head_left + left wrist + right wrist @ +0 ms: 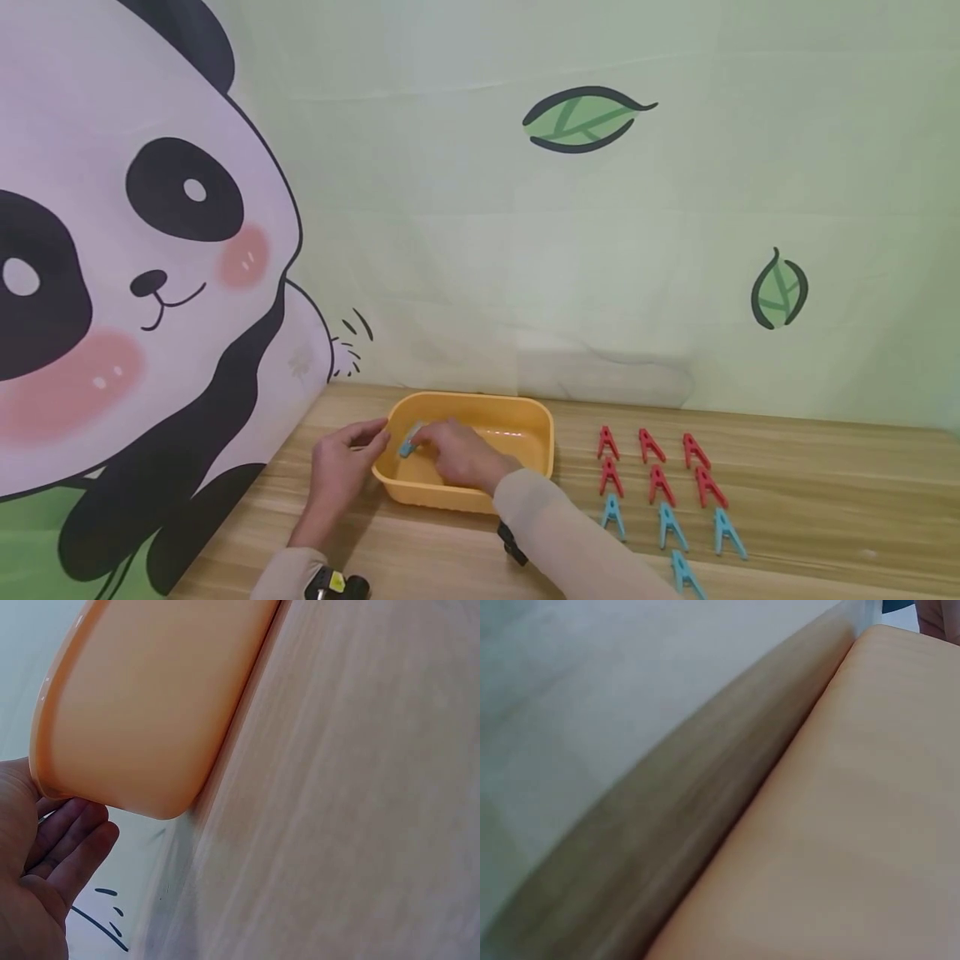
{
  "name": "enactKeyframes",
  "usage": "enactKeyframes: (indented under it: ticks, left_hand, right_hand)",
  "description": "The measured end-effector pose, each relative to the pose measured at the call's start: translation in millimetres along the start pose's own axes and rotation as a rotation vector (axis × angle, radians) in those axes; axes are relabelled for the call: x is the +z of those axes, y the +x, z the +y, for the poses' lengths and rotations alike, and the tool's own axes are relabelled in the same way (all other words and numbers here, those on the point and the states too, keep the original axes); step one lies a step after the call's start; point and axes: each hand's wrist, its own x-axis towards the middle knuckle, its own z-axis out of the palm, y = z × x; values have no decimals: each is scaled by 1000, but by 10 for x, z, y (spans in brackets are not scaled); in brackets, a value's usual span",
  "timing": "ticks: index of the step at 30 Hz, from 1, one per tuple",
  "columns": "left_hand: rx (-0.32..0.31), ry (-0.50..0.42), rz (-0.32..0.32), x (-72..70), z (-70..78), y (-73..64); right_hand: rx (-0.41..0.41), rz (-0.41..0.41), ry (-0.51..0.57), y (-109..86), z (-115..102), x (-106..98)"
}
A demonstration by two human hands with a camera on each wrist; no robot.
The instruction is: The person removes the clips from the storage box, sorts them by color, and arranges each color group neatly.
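A yellow-orange plastic basin [480, 497] stands on the wooden table, its end wall [150, 750] large in the left wrist view. My left hand [347, 462] holds the basin's left rim, with several fingers [82, 855] bent against the outside just under the lip. Reaching over the near side, my right hand [461, 454] is down inside the basin. Its fingertips pinch a light blue clothespin [408, 443] near the left end; the hand partly covers this clip. In the right wrist view the basin wall [840, 825] fills the right side, and my right hand is out of sight there.
Right of the basin, several red clothespins [657, 485] lie in two rows. Nearer me are several light blue clothespins [670, 527], three in a row and one in front. A green printed backdrop [450, 250] with a panda hangs behind the table [825, 500].
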Motion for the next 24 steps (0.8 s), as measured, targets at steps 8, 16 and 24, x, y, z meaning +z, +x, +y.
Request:
enactKeyframes:
  ticks: [8, 16, 24]
  left_hand:
    - [-5, -6, -4, 2, 2, 1]
    - [-11, -7, -8, -2, 13, -7]
    - [-7, 11, -8, -3, 11, -7]
  right_hand:
    - [-65, 50, -177, 16, 4, 2]
    - [-26, -27, -271, 15, -12, 14]
    - [20, 65, -285, 13, -16, 6]
